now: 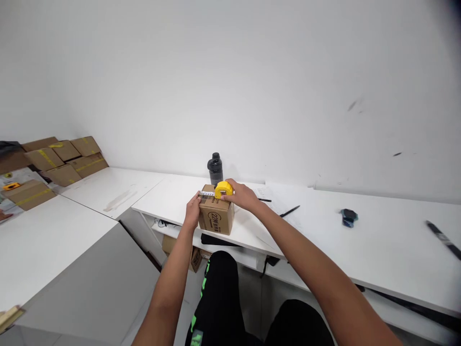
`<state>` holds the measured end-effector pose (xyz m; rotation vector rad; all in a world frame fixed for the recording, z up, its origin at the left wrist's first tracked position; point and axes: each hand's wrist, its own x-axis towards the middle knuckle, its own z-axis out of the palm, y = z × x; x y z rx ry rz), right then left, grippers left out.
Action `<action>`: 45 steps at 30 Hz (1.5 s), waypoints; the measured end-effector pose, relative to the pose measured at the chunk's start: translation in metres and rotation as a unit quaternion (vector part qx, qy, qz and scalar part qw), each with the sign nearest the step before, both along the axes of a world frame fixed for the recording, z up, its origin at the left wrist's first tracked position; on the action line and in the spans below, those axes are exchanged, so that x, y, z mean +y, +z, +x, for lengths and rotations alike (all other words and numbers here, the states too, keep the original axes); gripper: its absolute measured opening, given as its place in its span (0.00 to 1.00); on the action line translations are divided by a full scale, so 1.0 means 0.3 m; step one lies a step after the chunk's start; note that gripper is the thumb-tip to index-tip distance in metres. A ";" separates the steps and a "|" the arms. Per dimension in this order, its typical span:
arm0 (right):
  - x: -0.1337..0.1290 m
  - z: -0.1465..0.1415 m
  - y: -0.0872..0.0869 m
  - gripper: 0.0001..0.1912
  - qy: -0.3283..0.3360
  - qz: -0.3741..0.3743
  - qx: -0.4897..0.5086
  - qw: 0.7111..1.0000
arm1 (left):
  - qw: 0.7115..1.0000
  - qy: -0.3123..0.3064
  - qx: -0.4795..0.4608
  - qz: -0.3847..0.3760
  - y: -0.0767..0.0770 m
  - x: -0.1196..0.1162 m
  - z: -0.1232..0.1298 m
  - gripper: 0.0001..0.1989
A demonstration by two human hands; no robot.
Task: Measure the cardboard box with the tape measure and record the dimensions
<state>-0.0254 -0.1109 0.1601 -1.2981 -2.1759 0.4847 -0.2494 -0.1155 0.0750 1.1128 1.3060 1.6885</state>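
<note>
A small brown cardboard box (215,219) with dark printing on its front stands at the desk's near edge. Across its top lies the short white blade of a yellow tape measure (224,189). My right hand (240,194) is closed around the tape measure's case at the box's right top edge. At the left side of the box, my left hand (193,209) grips the corner, with its fingertips by the blade's end. Whether those fingertips also pinch the blade cannot be made out.
Behind the box stands a dark bottle (215,168). Papers and a black pen (290,211) lie to the right, then a small dark object (348,217) and a black marker-like item (443,239). Stacked cardboard boxes (65,158) fill the far left, where another person's hand (5,215) shows.
</note>
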 end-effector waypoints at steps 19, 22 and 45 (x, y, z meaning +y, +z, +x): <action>-0.031 0.089 -0.011 0.29 -0.027 0.007 -0.009 1.000 | 1.000 -0.009 -0.014 0.005 0.014 -0.007 0.014 0.22; -0.030 0.089 -0.018 0.29 -0.026 0.009 -0.003 1.000 | 1.000 -0.008 -0.021 -0.002 0.016 -0.008 0.012 0.22; -0.025 0.181 -0.026 0.29 -0.030 -0.028 0.013 0.999 | 1.000 -0.013 -0.027 0.003 0.017 -0.003 0.010 0.23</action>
